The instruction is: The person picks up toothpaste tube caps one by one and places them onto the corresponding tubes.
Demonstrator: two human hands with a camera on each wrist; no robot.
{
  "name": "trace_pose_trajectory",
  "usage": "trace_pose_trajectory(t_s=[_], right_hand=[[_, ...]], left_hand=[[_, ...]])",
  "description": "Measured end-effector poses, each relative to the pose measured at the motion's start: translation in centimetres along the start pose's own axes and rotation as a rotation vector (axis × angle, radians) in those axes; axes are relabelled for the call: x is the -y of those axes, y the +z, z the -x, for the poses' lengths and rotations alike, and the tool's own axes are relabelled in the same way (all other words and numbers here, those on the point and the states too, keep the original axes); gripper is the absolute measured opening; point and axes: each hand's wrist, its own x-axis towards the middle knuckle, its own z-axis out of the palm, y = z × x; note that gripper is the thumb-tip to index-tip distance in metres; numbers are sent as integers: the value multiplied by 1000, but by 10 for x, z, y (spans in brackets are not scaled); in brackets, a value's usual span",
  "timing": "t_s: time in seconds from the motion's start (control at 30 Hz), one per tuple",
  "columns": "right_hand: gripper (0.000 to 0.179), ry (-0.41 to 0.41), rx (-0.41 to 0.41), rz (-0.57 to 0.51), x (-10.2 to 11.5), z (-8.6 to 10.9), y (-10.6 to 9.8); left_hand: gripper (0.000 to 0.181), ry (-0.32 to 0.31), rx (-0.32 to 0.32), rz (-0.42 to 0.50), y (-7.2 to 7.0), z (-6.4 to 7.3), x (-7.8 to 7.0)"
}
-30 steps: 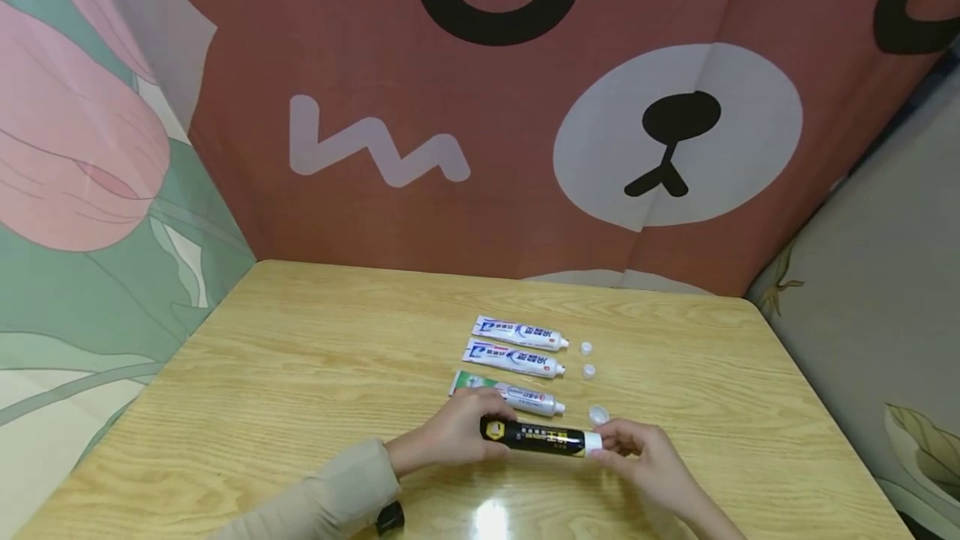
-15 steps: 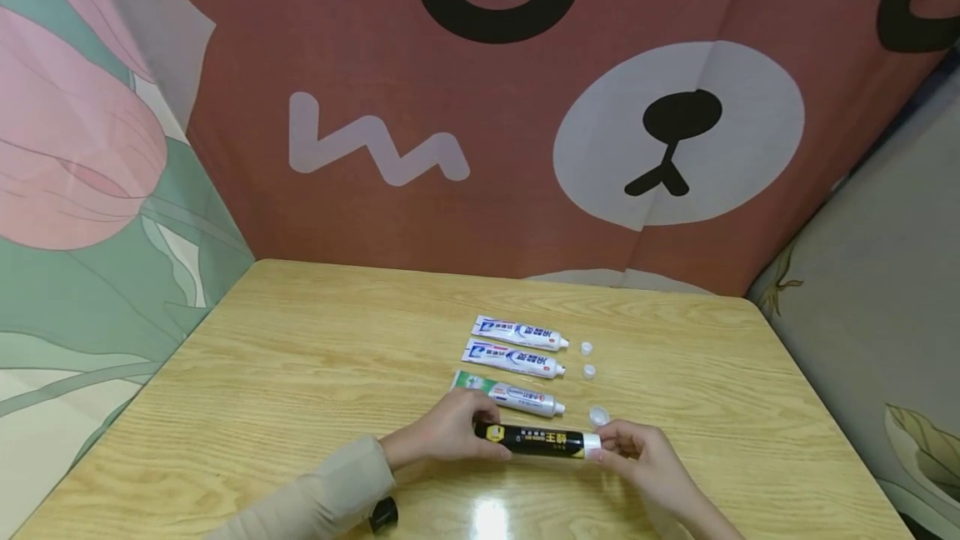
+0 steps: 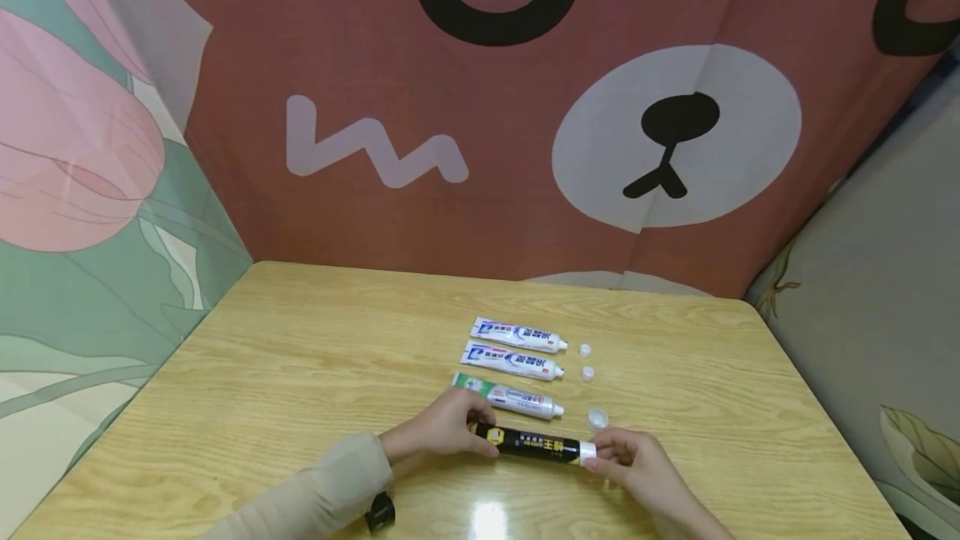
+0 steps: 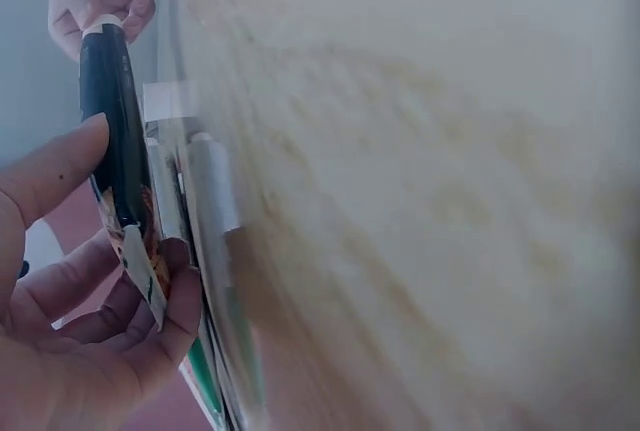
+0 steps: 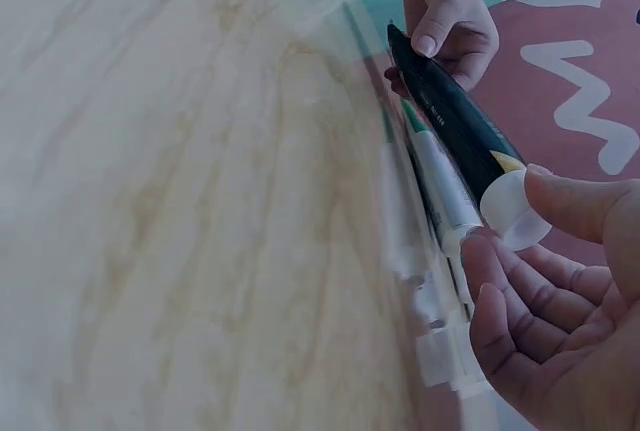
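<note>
Black tube [image 3: 528,443] is up between both hands over the near part of the wooden table [image 3: 300,340], roughly level, tail to the left, white cap [image 3: 588,453] on its right end. Left hand [image 3: 446,425] grips the tail end: thumb on the near side, fingers curled round the far side. Right hand [image 3: 637,465] pinches the white cap between thumb and fingertips, remaining fingers bent. Wrist views show the tube clear of the table top.

Just beyond it lies a green-and-white tube [image 3: 522,401], then two blue-and-white tubes [image 3: 512,360], near parallel, uncapped ends pointing right. Large cap [image 3: 597,418] lies just past the right hand's fingers; two small caps [image 3: 588,374] sit right of the blue-and-white tubes, one near each open end, not touching. Black object [image 3: 381,512] shows beside the beige sleeve [image 3: 330,477], can't tell what it is. Bear-print cloth [image 3: 420,227] hangs behind the table, flower-print cloth [image 3: 90,190] on the left
</note>
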Motion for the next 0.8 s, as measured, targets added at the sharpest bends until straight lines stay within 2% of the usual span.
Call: trace_pose_trajectory(t_s=[0.1, 0.37, 0.53, 0.8], right_hand=[[32, -3, 22, 13, -3, 0, 1], [29, -11, 72, 75, -10, -2, 2], [27, -44, 86, 111, -11, -3, 2], [25, -85, 96, 180, -9, -4, 1]], left_hand=[[26, 8, 4, -6, 1, 0, 0], [25, -18, 26, -22, 2, 1, -1], [24, 9, 38, -71, 1, 2, 0], [22, 46, 19, -147, -2, 2, 1]])
